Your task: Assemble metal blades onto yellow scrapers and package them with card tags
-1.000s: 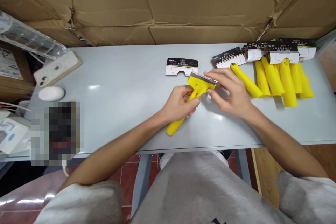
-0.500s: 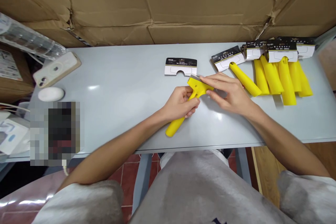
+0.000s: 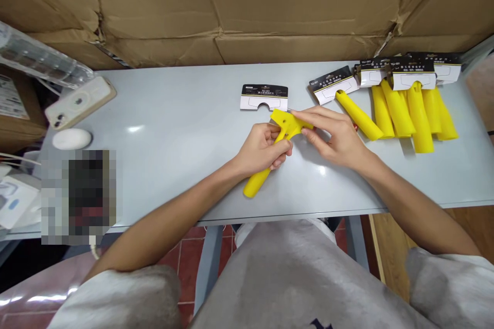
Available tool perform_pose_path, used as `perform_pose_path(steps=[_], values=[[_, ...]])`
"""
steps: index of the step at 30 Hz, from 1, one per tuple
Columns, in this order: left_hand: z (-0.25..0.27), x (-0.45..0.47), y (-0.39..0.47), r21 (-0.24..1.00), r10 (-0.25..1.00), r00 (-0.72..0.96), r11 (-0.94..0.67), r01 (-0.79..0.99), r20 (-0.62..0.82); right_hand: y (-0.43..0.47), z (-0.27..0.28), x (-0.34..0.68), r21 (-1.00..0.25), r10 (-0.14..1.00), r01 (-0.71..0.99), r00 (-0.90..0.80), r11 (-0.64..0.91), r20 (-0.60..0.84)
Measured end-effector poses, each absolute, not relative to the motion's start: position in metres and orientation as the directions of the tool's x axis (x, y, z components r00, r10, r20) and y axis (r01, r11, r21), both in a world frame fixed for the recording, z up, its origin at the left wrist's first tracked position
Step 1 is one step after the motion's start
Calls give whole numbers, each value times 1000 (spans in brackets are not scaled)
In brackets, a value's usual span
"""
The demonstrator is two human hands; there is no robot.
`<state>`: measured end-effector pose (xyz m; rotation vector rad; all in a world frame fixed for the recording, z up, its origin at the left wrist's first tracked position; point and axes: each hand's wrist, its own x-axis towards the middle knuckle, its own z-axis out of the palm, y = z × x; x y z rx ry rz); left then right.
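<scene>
A yellow scraper (image 3: 258, 182) with a wide head lies slantwise over the table, its handle pointing toward me. My left hand (image 3: 266, 147) is wrapped round the handle just below the head. At the head's right end, the thumb and fingers of my right hand (image 3: 335, 133) grip the scraper, covering part of its top edge. Just beyond the head lies a black-and-white header card (image 3: 264, 97) with a notch in its lower edge. To the right, several yellow scrapers (image 3: 421, 118) lie side by side with similar cards over their heads.
A phone in a pale case (image 3: 80, 102) and a white rounded object (image 3: 72, 139) rest at the table's left. Behind the table (image 3: 173, 113) stands a brown cardboard wall (image 3: 247, 5). A pixelated patch hides something at the front left.
The scraper's head has tipped slightly, and the grey blade strip along its top edge hardly shows now. Both hands keep their hold. The whole view has shifted a little.
</scene>
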<state>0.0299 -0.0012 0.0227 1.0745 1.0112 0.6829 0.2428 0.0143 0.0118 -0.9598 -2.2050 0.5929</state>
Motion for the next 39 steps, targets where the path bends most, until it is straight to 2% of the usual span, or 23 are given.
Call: perform_pose_path(steps=[6,13,20,23,27,30,32,34,36,39], values=[[21,27,0,939,852,420,345,-1,-312,13,13,242,-648,809,499,-458,576,368],[23,26,-1,937,849,427,349,-7,-313,14,9,244,-739,876,479,-340,474,342],[21,26,1,922,843,414,386,-24,-342,13,13,241,-652,835,522,-336,550,436],[20,25,1,933,858,405,358,-28,-316,14,13,240,-656,849,540,-290,527,443],[22,24,1,970,903,354,235,61,-241,15,8,239,-759,893,478,-163,443,419],[24,21,-1,967,949,314,-49,250,-33,15,10,237,-878,948,358,-101,317,301],[24,17,-4,850,927,335,-310,425,171,15,14,237,-947,980,260,-115,188,163],[23,14,-6,639,848,433,-520,567,306,16,18,237,-988,978,154,-206,6,-26],[19,11,-8,409,761,569,-647,643,310,17,19,238,-981,926,74,-323,-178,-193],[14,11,-11,137,672,715,-740,659,193,17,16,238,-943,861,30,-399,-332,-316]])
